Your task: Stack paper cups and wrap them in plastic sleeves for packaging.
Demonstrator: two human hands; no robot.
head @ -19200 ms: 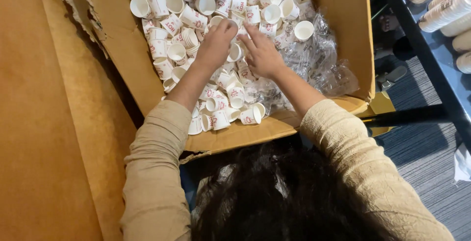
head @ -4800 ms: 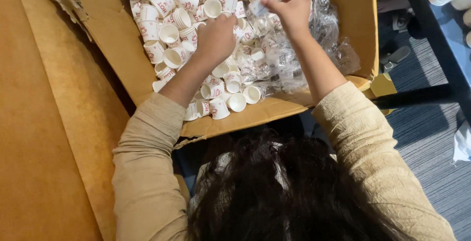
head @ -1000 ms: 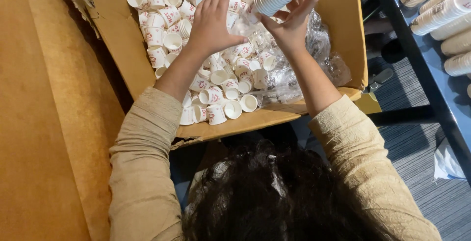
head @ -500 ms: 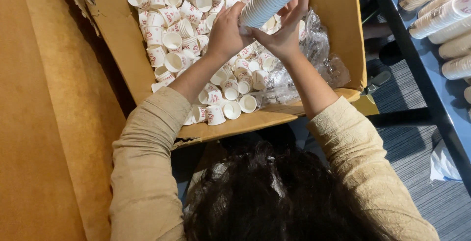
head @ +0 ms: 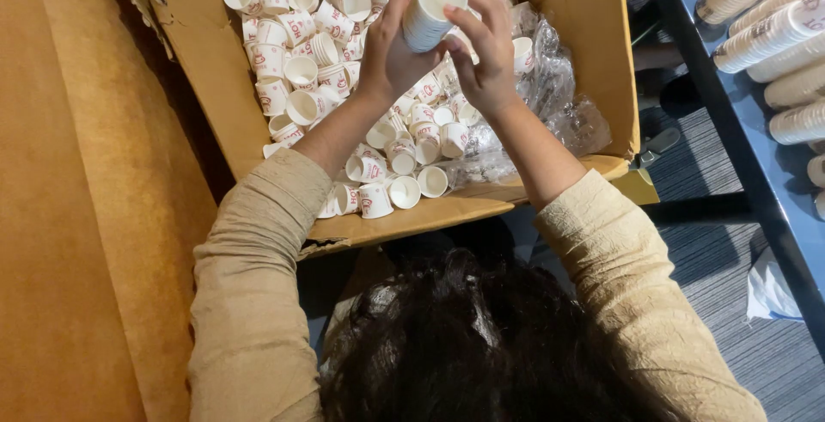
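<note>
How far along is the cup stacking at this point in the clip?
Done: several long nested cup rows lie on the blue table at right. In hand: the left hand and right hand both grip a short stack of cups above the cardboard box. Left: many loose cups lie unstacked in the box, so most remains.

The stack of paper cups [head: 432,11] looked like matt white paper with red print, smooth on the sides and rolled at the rim. The loose paper cups [head: 344,70] below had the same dull finish. The cardboard box [head: 593,35] was brown corrugated board, matt and slightly rough, torn ragged along one flap. A clear plastic bag [head: 550,87] inside it was thin, crinkled and glossy. The sleeves [head: 258,267] were soft tan knit cloth, finely ribbed. The table [head: 756,147] had a smooth, faintly shiny blue top.
</note>
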